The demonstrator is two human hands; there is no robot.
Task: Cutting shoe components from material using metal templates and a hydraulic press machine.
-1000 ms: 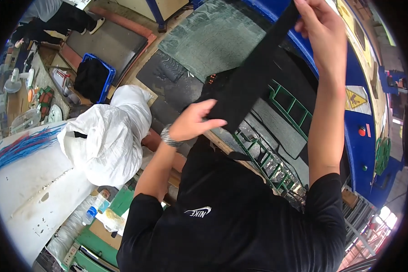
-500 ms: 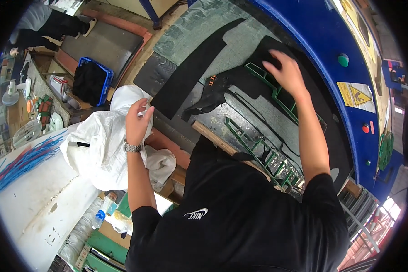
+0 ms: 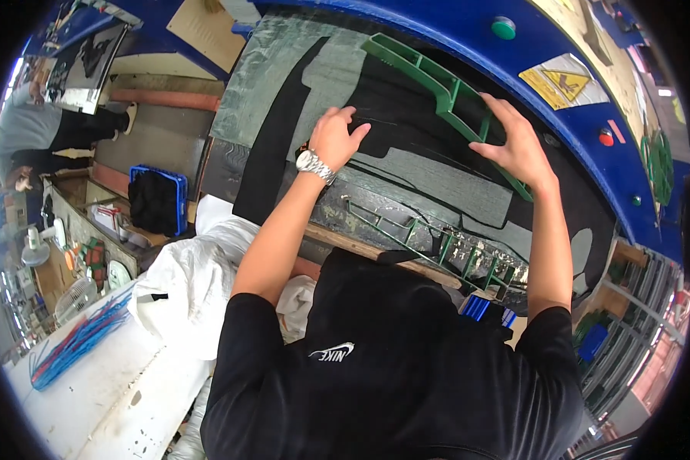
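Observation:
My right hand [image 3: 517, 146] spans a long green metal frame, a cutting die [image 3: 446, 103], with its thumb on the near edge and fingers on the far edge. The die lies across a black sheet of material [image 3: 395, 88] on the worktop. My left hand [image 3: 336, 139], wearing a metal watch [image 3: 314, 165], is over the sheet's left part; thumb and fingers are apart and no object shows in them. Left of it lies a long black strip [image 3: 276, 130]. Closer to my body, a second green die [image 3: 406, 244] rests along the worktop's near edge.
A blue machine beam [image 3: 437, 34] with a green button [image 3: 504, 28] curves beyond the worktop. White sacking [image 3: 192, 284] is heaped at my left, above a pale table with blue and red strands [image 3: 80, 341]. A blue basket [image 3: 182, 201] holds black material. Another person stands far left.
My left hand has moved from beside the sacking to over the black sheet. The die under my right hand has shifted away from me, and the hand now grips it. The view has turned.

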